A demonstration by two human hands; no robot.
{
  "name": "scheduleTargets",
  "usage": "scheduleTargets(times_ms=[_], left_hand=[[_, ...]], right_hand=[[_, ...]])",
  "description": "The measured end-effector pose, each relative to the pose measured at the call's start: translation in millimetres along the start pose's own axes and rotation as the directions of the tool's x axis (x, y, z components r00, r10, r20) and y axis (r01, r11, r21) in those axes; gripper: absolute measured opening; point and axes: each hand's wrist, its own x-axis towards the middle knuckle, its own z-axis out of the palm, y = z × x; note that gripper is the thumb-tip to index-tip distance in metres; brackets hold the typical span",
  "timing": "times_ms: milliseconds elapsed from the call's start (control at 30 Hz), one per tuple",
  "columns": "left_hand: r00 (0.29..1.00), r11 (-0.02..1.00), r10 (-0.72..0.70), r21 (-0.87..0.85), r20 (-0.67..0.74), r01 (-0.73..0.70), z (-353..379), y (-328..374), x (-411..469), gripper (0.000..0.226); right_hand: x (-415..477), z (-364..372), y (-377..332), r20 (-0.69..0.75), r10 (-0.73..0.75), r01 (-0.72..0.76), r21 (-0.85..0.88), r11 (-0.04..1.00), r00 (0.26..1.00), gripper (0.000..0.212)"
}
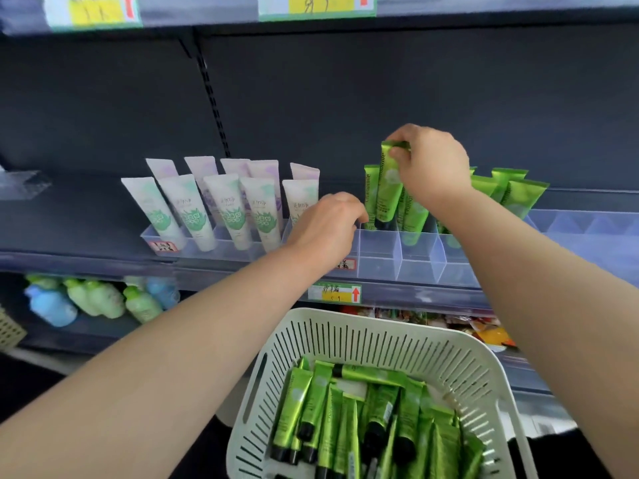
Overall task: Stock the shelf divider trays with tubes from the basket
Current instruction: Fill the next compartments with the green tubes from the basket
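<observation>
My right hand [428,164] pinches the crimped top of a green tube [389,188], cap down, just above the leftmost slot of the clear divider tray [380,250]. Several green tubes [508,191] stand further right in that tray. My left hand [328,223] rests with curled fingers on the tray's left rim; nothing shows in it. Below, a white slotted basket [345,340] holds several green tubes [345,409] with black caps.
A second clear tray [179,242] to the left holds several white tubes [224,202] with green or purple prints. Price tags [333,293] line the shelf edge. The lower shelf carries bottles [100,299] at left and packets [484,330] at right.
</observation>
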Motion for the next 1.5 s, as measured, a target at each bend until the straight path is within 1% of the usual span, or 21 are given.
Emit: scheduleTargets(times_ms=[100,267,367,433,533,633,733,833,900,1000,1033,1067,1100,1133,1200,1233,1300,1400,1500], left_hand=[[1.0,1.0,-0.009,-0.012,-0.003,0.008,-0.4,2.1,0.6,0.033],[1.0,1.0,-0.019,0.008,0.009,0.019,1.2,0.8,-2.1,0.031],[0.999,1.0,-0.031,-0.002,0.012,0.031,3.6,0.0,-4.5,0.033],[0.999,0.999,-0.037,-0.013,0.011,0.038,6.3,-0.1,-6.2,0.034],[0.999,0.999,-0.035,-0.016,0.024,0.035,12.4,-0.6,-10.1,0.035],[1.0,0.999,-0.012,-0.031,0.025,0.013,18.3,0.9,-17.4,0.033],[1.0,0.997,0.023,-0.067,0.002,-0.023,27.2,2.7,-32.2,0.031],[0.999,0.992,0.053,-0.115,0.012,-0.051,45.0,8.4,-57.4,0.028],[0.998,0.986,0.056,-0.157,0.033,-0.05,60.1,13.1,-76.1,0.027],[0.994,0.981,0.016,-0.195,0.105,0.005,87.8,13.9,-104.2,0.025],[0.99,0.981,-0.01,-0.191,0.144,0.038,98.1,12.8,-114.6,0.026],[0.981,0.98,-0.044,-0.183,0.188,0.079,108.4,11.5,-125.5,0.027],[0.969,0.978,-0.083,-0.17,0.231,0.124,118.7,9.5,-136.8,0.027],[0.955,0.973,-0.122,-0.156,0.27,0.169,128.4,7.1,-147.8,0.027],[0.919,0.961,-0.195,-0.122,0.342,0.249,144.6,1.6,-168.3,0.024],[0.902,0.955,-0.223,-0.104,0.371,0.279,150.9,-1.8,-178.0,0.024],[0.871,0.945,-0.261,-0.076,0.417,0.319,160.6,-9.2,-196.2,0.026],[0.831,0.927,-0.305,-0.056,0.465,0.372,168.3,-18.1,-214.1,0.03],[0.824,0.906,-0.334,-0.085,0.457,0.414,171.4,-20.8,-214.4,0.031]], right_hand=[[-1.6,7.0,0.8,0.031,-0.004,0.005,-0.034,0.999,0.999,0.023],[-10.8,22.4,6.3,0.128,-0.028,0.039,-0.081,0.996,0.991,0.022],[-12.0,26.8,9.5,0.161,-0.048,0.074,-0.161,0.984,0.986,0.026],[-11.1,26.8,10.4,0.163,-0.055,0.084,-0.177,0.981,0.985,0.029],[-13.3,22.0,9.1,0.11,-0.105,0.122,-0.163,0.979,0.988,0.026],[-26.9,11.8,7.2,0.003,-0.186,0.183,-0.185,0.965,0.983,0.026],[-57.1,7.2,7.7,-0.074,-0.239,0.226,-0.145,0.963,0.968,0.026],[-106.1,12.8,12.7,-0.102,-0.24,0.232,-0.082,0.969,0.965,0.023],[-144.6,22.4,19.0,-0.077,-0.235,0.233,-0.033,0.972,0.969,0.02],[-202.4,44.6,32.1,0.054,-0.209,0.21,-0.011,0.978,0.976,0.018],[-219.7,52.7,37.0,0.134,-0.191,0.194,-0.016,0.981,0.972,0.019],[-234.8,60.5,41.9,0.251,-0.156,0.168,-0.029,0.985,0.955,0.022],[-247.7,68.1,46.4,0.384,-0.108,0.139,-0.054,0.989,0.917,0.025],[-258.6,75.4,51.0,0.504,-0.062,0.119,-0.082,0.99,0.862,0.031],[-274.3,87.0,58.5,0.672,0.006,0.095,-0.114,0.989,0.74,0.045],[-280.1,91.5,60.3,0.723,0.027,0.085,-0.119,0.989,0.691,0.05],[-289.6,99.3,61.6,0.776,0.042,0.079,-0.118,0.99,0.629,0.051],[-299.1,112.0,63.4,0.808,0.022,0.089,-0.092,0.992,0.589,0.042],[-303.4,122.0,61.9,0.835,0.044,0.069,-0.097,0.993,0.549,0.034]])
